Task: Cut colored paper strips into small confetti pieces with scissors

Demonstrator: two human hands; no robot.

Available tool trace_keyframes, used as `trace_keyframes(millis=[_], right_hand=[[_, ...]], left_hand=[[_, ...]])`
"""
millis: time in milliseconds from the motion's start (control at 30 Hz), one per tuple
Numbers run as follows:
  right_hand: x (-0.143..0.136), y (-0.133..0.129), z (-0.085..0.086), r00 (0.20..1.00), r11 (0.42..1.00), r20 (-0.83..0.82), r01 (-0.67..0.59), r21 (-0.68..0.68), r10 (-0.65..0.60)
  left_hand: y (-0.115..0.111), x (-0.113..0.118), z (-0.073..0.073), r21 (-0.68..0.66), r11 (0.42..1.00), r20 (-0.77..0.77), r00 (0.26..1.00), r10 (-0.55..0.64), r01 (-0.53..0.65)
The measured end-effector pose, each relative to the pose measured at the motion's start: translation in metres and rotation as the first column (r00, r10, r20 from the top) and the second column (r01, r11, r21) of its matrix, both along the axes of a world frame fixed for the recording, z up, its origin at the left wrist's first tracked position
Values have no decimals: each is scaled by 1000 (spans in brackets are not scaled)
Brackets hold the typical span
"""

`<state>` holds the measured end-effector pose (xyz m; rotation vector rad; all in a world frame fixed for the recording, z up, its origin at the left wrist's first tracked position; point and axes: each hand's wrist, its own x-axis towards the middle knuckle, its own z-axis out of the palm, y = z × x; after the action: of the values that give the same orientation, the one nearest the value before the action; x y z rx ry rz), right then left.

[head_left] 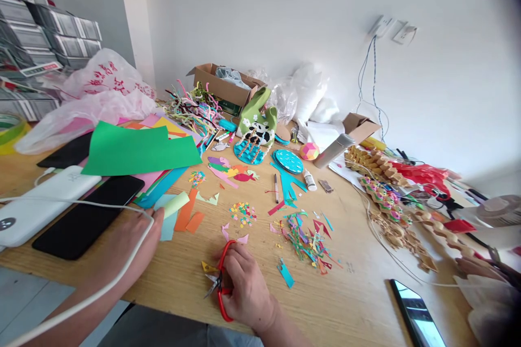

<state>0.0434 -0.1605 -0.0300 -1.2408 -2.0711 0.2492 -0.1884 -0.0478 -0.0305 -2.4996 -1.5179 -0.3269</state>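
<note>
Red-handled scissors (224,282) are in my right hand (248,287), fingers wrapped round the handles. Their short metal blades point left, close to a small yellow paper scrap (209,267). My left hand (140,238) is slightly blurred at the left, its fingers closed at the lower end of a pale green paper strip (176,205). Beneath and beside that strip lie a light blue paper piece (166,232) and orange paper pieces (186,211). Pink scraps (243,239) and a pile of colourful paper dots (243,213) lie just beyond the scissors.
A white cable (134,255) crosses over my left forearm from the power bank (40,200). Near it are a black phone (87,219) and green paper sheets (138,152). Shredded scraps (307,241) lie right of centre; another phone (417,314) sits at the front right.
</note>
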Motion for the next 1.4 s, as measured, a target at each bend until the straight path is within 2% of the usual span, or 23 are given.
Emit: trace_keyframes(millis=[133,267,367,433,533,633,700,767,833,900,967,1067,1100,1167,1200,1233,1267,1333,1367,1400], right_hand=[[0,1,-1,1000,1000,0,3,-2,-3],[0,0,1,1000,1000,-21,8,-13,-9],[0,-2,7,989,998,-144,16,-55,-24],[2,-3,12,958,991,-276,38,-128,-73],[8,1,20,837,962,-512,59,-265,-192],[15,12,28,629,939,-721,43,-343,-292],[19,20,35,541,898,-740,67,-435,-399],[21,27,41,495,836,-705,84,-542,-507],[23,31,44,437,811,-718,50,-582,-542],[24,34,45,385,815,-750,7,-580,-537],[26,36,43,352,825,-773,-3,-565,-528],[32,39,40,339,848,-798,-2,-530,-498],[33,39,40,351,855,-804,-17,-518,-480],[36,40,39,386,864,-814,-76,-497,-434],[36,40,40,404,865,-818,-113,-488,-409],[37,40,41,418,864,-824,-152,-480,-384],[37,40,42,428,860,-828,-189,-474,-363],[38,41,47,447,845,-826,-238,-479,-342],[38,43,50,472,836,-812,-242,-493,-343],[40,44,53,503,829,-791,-229,-511,-348]], left_hand=[[-1,-7,-4,79,994,174,982,66,-80],[-2,-10,0,212,968,255,964,78,-134],[-8,0,5,275,955,322,946,21,-114],[-17,14,8,277,960,384,920,-82,-30],[-33,40,11,245,951,411,867,-281,192],[-46,61,13,293,898,385,819,-426,330],[-49,70,14,304,872,344,810,-476,383],[-49,74,16,306,855,312,805,-505,418],[-47,76,16,301,846,294,801,-521,440],[-45,77,16,284,842,301,791,-532,459],[-43,79,16,258,845,359,766,-534,468],[-41,80,20,158,868,563,679,-471,471],[-40,80,22,86,877,650,640,-409,473],[-36,80,29,-129,867,804,562,-193,482],[-33,80,33,-254,838,854,519,-41,483],[-30,80,37,-374,772,874,473,109,514],[-27,81,41,-464,684,874,416,251,563],[-20,84,49,-510,461,847,331,417,726],[-17,86,53,-504,337,826,330,458,795],[-14,88,55,-502,267,808,336,483,823]])
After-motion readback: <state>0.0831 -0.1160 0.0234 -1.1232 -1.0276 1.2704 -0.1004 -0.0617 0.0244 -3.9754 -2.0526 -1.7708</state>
